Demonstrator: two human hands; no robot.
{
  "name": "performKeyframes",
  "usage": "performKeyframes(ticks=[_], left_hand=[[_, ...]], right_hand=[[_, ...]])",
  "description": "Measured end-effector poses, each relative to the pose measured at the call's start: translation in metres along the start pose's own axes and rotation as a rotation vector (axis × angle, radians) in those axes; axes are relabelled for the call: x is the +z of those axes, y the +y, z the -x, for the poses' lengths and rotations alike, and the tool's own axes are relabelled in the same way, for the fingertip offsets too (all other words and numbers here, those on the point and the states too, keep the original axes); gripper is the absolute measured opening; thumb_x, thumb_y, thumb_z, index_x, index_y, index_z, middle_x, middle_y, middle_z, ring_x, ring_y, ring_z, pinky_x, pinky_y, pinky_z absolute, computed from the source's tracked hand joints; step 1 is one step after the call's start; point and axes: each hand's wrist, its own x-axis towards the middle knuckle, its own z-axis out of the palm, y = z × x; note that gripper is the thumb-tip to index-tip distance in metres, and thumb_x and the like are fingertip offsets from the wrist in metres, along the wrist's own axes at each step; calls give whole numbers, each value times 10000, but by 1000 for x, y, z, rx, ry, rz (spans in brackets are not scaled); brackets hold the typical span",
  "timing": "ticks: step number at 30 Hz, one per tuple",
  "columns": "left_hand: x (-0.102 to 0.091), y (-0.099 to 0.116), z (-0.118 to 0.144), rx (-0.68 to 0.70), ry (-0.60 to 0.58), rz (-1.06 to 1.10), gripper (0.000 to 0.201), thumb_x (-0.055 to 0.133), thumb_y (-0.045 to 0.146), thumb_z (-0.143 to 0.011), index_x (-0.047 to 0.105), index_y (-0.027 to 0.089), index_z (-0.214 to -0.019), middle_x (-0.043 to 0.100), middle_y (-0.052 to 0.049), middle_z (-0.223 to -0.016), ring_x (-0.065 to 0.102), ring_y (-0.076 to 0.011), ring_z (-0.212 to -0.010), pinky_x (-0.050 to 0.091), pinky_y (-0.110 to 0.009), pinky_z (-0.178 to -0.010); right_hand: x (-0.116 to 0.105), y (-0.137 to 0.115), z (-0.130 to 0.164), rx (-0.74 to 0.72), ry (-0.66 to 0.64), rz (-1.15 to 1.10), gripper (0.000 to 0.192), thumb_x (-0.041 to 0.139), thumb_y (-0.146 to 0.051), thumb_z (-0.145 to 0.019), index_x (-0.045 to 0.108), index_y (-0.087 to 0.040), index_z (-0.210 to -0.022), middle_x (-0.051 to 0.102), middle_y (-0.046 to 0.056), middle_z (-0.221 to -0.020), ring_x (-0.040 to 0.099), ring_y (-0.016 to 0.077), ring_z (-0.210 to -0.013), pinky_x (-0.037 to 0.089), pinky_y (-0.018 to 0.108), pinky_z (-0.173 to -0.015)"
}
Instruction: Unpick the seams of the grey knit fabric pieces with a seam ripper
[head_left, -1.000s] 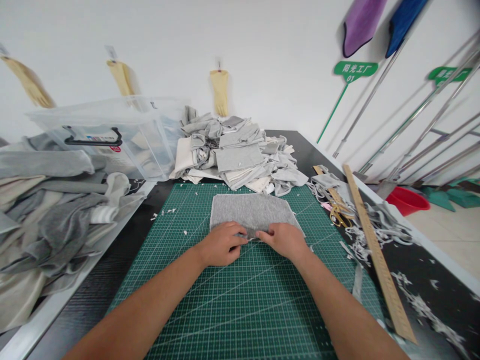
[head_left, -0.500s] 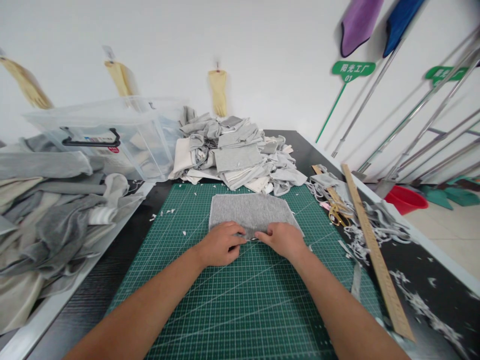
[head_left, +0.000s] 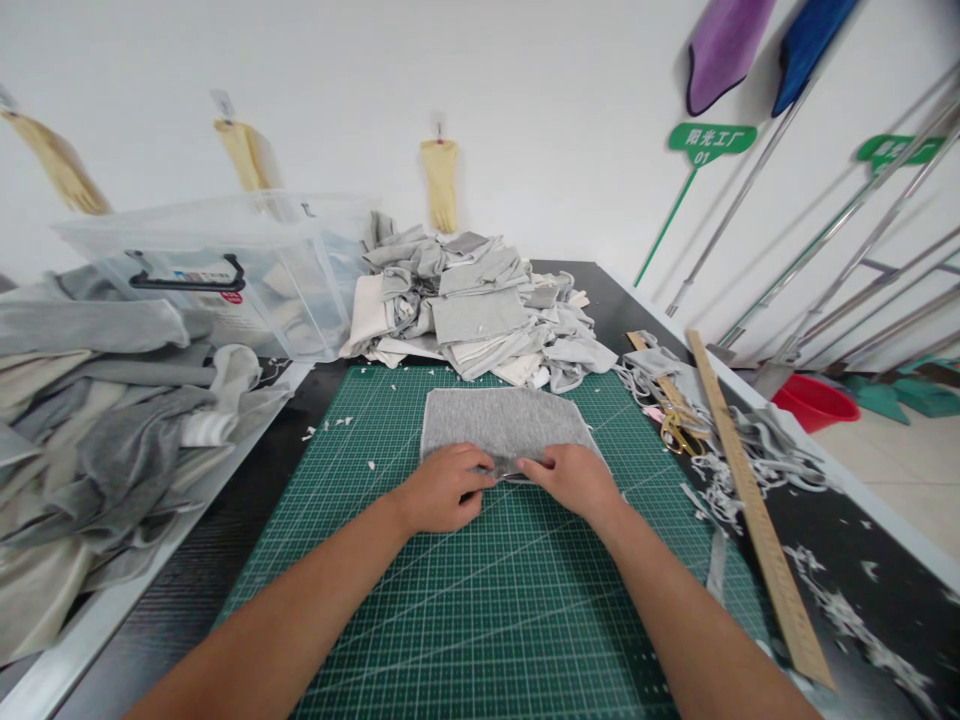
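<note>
A grey piece of fabric (head_left: 510, 420) with pale edges lies flat on the green cutting mat (head_left: 465, 620). At its near edge, my left hand (head_left: 454, 487) pinches the cloth between thumb and fingers. My right hand (head_left: 574, 480) grips the same edge a little to the right, thumb pointing toward the left hand. Between the two hands a short stretch of the edge shows, slightly lifted. The fingertips under the fabric are hidden.
Behind the mat rises a heap of grey and white fabric pieces (head_left: 480, 300). More cloth (head_left: 112, 450) and a clear plastic box (head_left: 300, 290) are at the left. On the right lie a wooden ruler (head_left: 757, 510), gold-handled scissors (head_left: 679, 435) and fabric scraps (head_left: 840, 610).
My right hand has shifted slightly right along the near edge, widening the gap between the hands. My left hand keeps its hold. The whole view has drifted a little.
</note>
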Motion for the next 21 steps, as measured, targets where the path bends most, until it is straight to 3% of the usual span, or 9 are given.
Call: performKeyframes(ticks=[12,21], left_hand=[[0,-1,1,7,10,9,298,518,139,-768,666,204,-1018,593,-67,-1075,532,-213,-993,439,-384,-877],[-1,0,-1,16,10,3,315,508,138,-769,666,209,-1032,595,-69,-1067,537,-211,-975,439,-385,-875]], right_hand=[[2,-6,4,-29,82,0,546,411,-640,-817,589,-201,-546,594,28,-531,468,127,-503,174,275,-489],[2,-5,2,-41,42,-11,518,444,-615,-812,609,-202,-548,593,19,-525,465,126,-487,178,276,-482]])
